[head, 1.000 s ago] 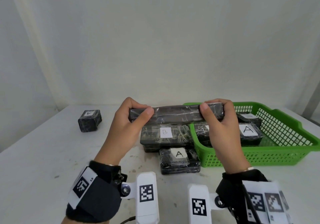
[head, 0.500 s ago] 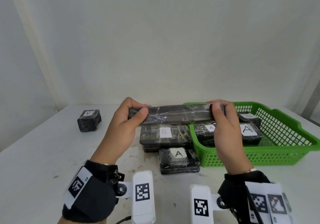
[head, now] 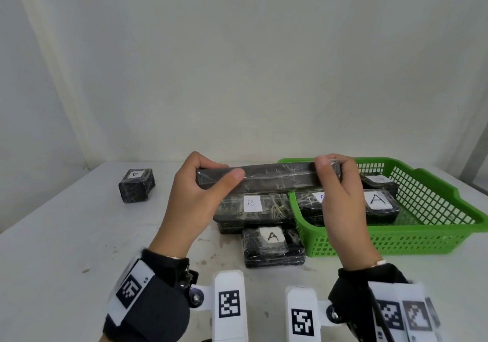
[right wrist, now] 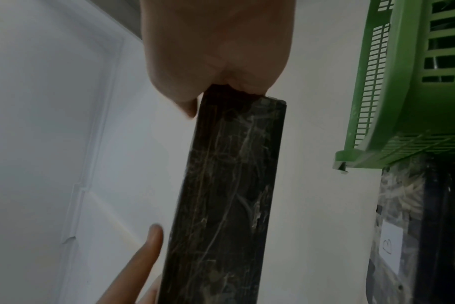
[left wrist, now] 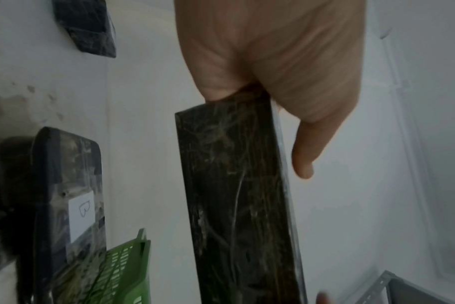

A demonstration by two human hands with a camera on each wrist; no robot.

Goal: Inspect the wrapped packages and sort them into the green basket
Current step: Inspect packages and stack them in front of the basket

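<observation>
Head view: long package [head: 274, 180] level, left-right.

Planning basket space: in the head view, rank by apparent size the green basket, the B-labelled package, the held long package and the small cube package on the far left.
1. green basket
2. held long package and B-labelled package: unsure, one raised nearer, the other partly hidden
3. small cube package

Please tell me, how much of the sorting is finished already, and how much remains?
Done: at least three packages lie in the green basket, two with a visible A label. In hand: the left hand and right hand hold a long package by its ends; no label shows on it. Left: the B package, the A package and the small cube package lie on the table.
</observation>
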